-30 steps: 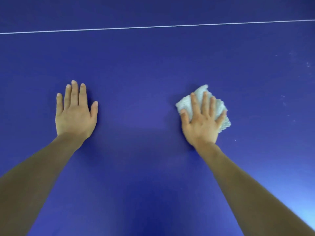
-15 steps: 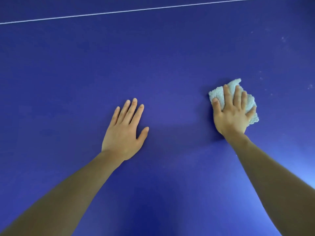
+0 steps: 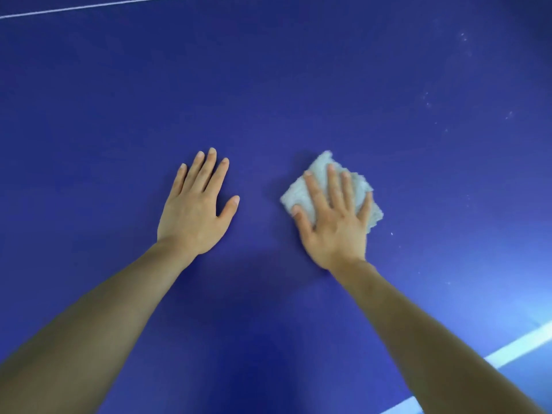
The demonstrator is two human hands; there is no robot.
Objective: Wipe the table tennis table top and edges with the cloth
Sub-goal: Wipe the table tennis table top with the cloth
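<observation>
The blue table tennis table top (image 3: pixel 268 85) fills the view. A small crumpled white cloth (image 3: pixel 324 170) lies on it right of centre. My right hand (image 3: pixel 334 222) lies flat on the cloth with fingers spread, pressing it against the surface; the cloth shows past the fingertips and on both sides. My left hand (image 3: pixel 197 207) rests palm down on the bare table to the left of the cloth, fingers apart, holding nothing.
A thin white line (image 3: pixel 89 6) crosses the table at the top left. A broad white edge stripe (image 3: pixel 519 348) shows at the bottom right. Small pale specks (image 3: pixel 427 100) dot the surface at the upper right.
My right hand has slid the cloth leftward, back toward the centre, ending closer to my left hand. The view has shifted, and the edge stripe at the bottom right has come into sight.
</observation>
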